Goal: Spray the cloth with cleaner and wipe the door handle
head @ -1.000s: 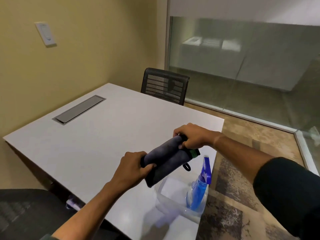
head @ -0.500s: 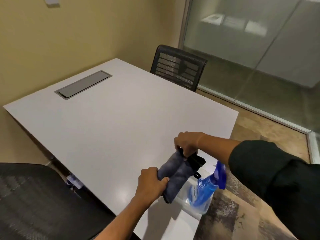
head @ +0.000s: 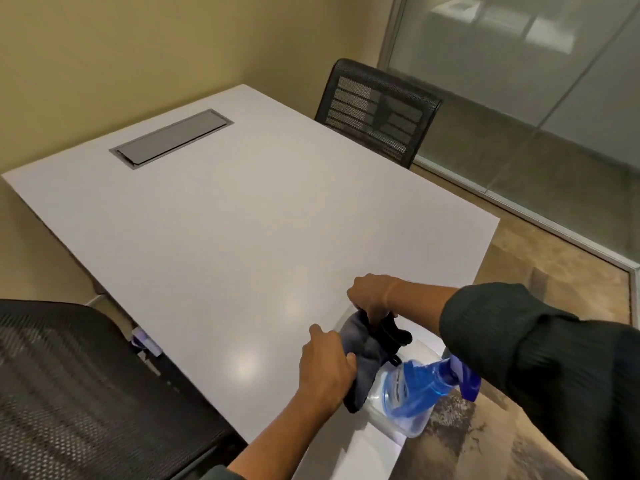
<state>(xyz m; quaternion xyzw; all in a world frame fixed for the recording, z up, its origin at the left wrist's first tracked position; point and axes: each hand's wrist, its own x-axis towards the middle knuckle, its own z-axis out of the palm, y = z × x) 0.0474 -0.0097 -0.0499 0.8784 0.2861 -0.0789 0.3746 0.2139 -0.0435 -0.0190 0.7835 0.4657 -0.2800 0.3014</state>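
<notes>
A wide white counter (head: 225,220) fills the room's corner, bare except for a grey flush panel (head: 171,137) set into its far side. Tan walls meet frosted glass partitions (head: 519,81) at the right; one black mesh chair (head: 377,109) sits at the far edge, another (head: 86,393) at the near left. At the counter's near right corner, the left hand (head: 325,368) is closed around the lower end of a folded dark cloth (head: 370,348), while the right hand (head: 372,297) pinches its upper end. Just beside the cloth, a blue spray bottle (head: 422,382) leans in a clear plastic tub (head: 391,420).
</notes>
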